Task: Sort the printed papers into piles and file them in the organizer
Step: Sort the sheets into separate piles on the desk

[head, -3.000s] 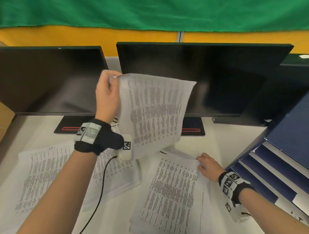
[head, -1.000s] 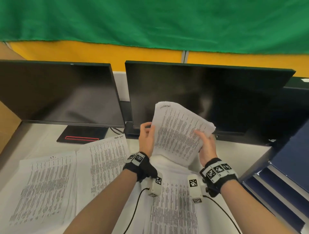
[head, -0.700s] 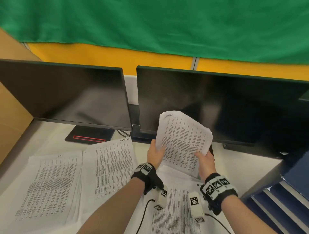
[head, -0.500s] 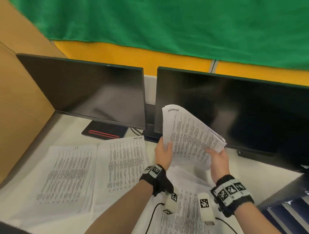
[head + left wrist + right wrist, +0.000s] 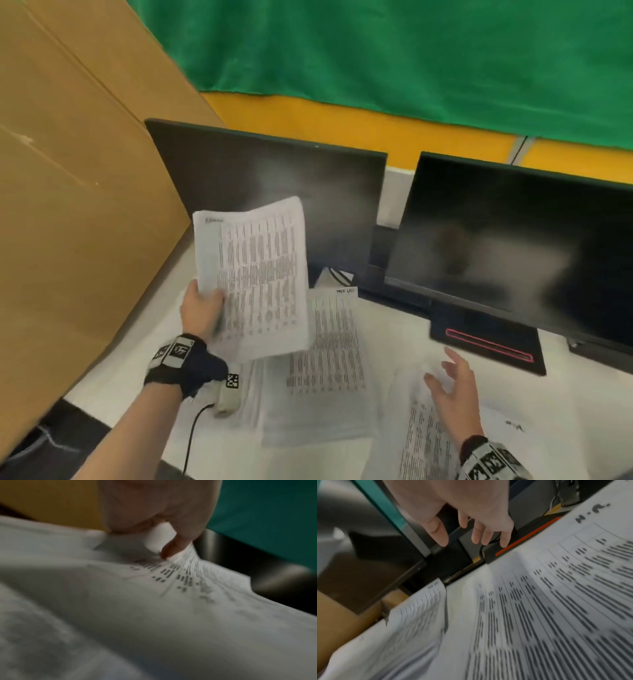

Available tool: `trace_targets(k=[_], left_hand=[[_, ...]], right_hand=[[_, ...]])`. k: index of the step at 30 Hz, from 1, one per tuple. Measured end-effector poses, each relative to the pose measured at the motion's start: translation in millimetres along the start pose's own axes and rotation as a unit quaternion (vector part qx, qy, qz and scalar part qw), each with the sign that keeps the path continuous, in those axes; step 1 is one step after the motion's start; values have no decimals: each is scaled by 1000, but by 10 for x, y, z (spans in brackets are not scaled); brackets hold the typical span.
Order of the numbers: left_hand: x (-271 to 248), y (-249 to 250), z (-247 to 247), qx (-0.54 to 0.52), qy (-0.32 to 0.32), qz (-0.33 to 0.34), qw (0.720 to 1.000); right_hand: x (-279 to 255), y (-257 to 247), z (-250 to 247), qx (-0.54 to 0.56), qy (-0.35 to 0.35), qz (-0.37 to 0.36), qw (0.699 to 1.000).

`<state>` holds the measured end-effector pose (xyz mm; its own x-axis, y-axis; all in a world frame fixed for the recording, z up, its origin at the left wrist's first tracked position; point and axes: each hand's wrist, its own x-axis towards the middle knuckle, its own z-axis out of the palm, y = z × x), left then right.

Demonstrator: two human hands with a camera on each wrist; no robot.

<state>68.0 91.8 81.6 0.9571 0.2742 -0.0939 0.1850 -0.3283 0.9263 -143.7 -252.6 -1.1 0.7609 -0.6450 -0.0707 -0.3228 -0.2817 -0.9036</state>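
Observation:
My left hand [image 5: 202, 308] grips a stack of printed papers [image 5: 253, 274] by its lower left edge and holds it upright above the desk's left side; the left wrist view shows the thumb [image 5: 178, 545] pinching the held papers [image 5: 171, 608]. My right hand [image 5: 452, 383] hovers with spread, relaxed fingers over the right paper pile [image 5: 424, 445], holding nothing. In the right wrist view the right hand [image 5: 471, 539] hangs above the right pile [image 5: 556, 608]. A middle pile [image 5: 329, 359] lies flat between the hands. The organizer is out of view.
Two dark monitors [image 5: 274, 205] [image 5: 513, 257] stand along the back of the white desk [image 5: 394, 325], their bases [image 5: 486, 346] close to the papers. A brown cardboard wall [image 5: 68, 205] bounds the left side. A black cable [image 5: 191, 438] runs from my left wrist.
The right hand let go of the stack and dropped toward the right pile. The left hand carried the stack leftward alone. My view has swung left, and the organizer has left the frame.

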Motion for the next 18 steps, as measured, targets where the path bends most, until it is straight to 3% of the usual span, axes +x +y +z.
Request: trace_targets(k=[6, 11, 18], left_hand=[[736, -548, -611, 218, -6, -123, 968], [1228, -490, -524, 314, -61, -107, 941], [1759, -316, -328, 394, -128, -74, 907]], right_hand=[[-140, 145, 188, -79, -10, 12, 997], [-250, 188, 179, -117, 12, -1, 993], [-423, 282, 23, -137, 37, 35, 989]])
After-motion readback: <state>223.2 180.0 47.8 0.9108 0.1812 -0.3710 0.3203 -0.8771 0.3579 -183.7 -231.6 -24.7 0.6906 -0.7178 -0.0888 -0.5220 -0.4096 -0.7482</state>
